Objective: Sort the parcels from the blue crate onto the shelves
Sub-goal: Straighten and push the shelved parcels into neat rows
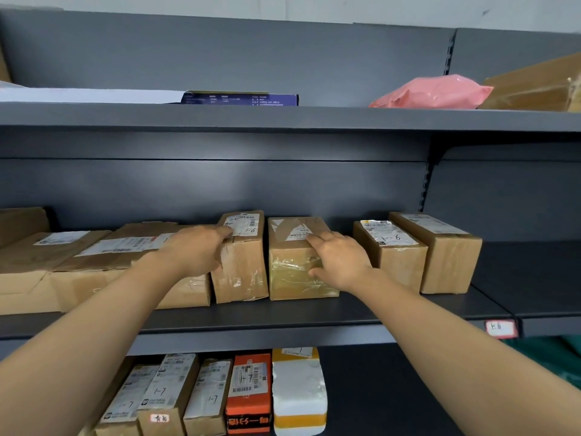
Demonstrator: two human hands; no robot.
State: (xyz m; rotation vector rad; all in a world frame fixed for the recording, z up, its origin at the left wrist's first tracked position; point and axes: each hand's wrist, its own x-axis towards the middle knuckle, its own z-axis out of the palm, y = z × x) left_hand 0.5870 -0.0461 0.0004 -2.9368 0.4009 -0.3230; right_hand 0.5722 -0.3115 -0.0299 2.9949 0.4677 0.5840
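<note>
On the middle shelf (283, 319) two cardboard parcels stand side by side. My left hand (195, 251) rests on the left top edge of the narrow upright box marked 1-6 (245, 269), fingers stretched over its label. My right hand (341, 262) lies on the right top corner of the tape-wrapped box (292, 272), fingers flat on top and thumb against the front face. A small gap separates the two boxes. The blue crate is out of view.
Flat cardboard boxes (103, 265) fill the shelf's left; two more boxes (399, 256) (449, 256) stand to the right, then bare shelf. Above lie a pink bag (430, 92) and a dark blue box (242, 98). Below stand several parcels, including an orange box (248, 394).
</note>
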